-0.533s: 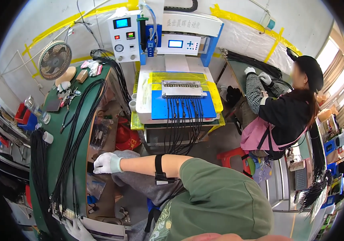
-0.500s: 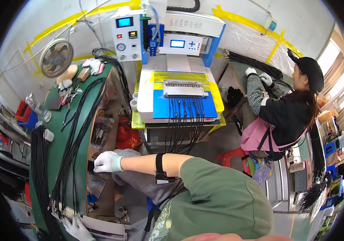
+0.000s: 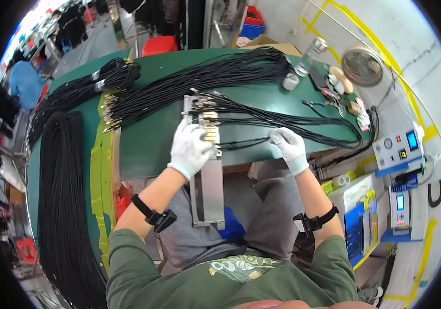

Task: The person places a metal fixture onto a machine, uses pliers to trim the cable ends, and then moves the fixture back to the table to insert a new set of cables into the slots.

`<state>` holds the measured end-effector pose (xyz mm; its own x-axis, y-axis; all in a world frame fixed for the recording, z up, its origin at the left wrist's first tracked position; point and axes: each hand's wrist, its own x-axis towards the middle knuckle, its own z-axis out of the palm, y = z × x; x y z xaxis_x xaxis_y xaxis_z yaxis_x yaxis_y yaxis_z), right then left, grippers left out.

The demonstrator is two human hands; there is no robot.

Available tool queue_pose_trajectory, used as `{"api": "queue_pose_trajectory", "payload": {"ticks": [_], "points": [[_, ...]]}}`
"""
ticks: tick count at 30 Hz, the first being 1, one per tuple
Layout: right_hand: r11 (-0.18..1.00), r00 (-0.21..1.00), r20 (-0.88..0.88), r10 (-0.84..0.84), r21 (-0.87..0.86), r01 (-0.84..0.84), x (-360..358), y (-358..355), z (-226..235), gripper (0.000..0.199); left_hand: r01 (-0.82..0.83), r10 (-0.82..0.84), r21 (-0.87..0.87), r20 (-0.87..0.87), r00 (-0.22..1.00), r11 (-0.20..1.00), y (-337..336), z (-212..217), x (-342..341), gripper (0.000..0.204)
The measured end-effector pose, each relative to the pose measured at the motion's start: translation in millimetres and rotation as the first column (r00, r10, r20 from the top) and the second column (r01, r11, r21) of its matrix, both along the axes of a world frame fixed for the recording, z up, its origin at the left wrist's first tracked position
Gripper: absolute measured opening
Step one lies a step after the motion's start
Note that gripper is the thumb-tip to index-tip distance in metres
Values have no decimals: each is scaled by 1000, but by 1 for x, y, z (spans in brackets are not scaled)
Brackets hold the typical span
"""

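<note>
A long metal fixture (image 3: 211, 190) lies across the front edge of the green table and juts over my lap. Black cables (image 3: 287, 121) run right from its pale slotted part (image 3: 210, 135), their metal ends gathered at the fixture. My left hand (image 3: 189, 147), in a white glove, rests on the fixture with curled fingers beside the slots; what the fingertips pinch is hidden. My right hand (image 3: 288, 147), gloved too, is closed by the table edge, thumb and fingertips pinching a thin black cable (image 3: 246, 142) that stretches left to the fixture.
Cable bundles (image 3: 200, 77) lie behind the fixture, with a thick one (image 3: 63, 195) at left. A glass jar (image 3: 310, 54), pliers (image 3: 314, 107) and a fan (image 3: 362, 66) are at the far right. The blue-and-white machine (image 3: 401, 206) stands to my right.
The view has swung from the machine to the green table, which now lies in front of me. My right hand has come to the cables; my left hand remains at the fixture.
</note>
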<state>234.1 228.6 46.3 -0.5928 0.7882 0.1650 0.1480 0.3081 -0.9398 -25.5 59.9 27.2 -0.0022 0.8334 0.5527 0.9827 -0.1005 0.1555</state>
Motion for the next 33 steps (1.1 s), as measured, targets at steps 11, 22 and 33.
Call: {"api": "queue_pose_trajectory", "payload": {"ticks": [11,22,33], "points": [[627,877,478,-43,697,-349,-118,38,-20,12,-12,-32,127,335,942,992,-4,-22,-9,10],[611,940,240,242,715,-340,-131,21,-25,16,-209,97,81,688,720,975,-10,-40,-34,5],[665,934,189,304,659,-350,-117,10,-37,16,-51,14,48,574,819,998,-2,-37,-23,2]]}}
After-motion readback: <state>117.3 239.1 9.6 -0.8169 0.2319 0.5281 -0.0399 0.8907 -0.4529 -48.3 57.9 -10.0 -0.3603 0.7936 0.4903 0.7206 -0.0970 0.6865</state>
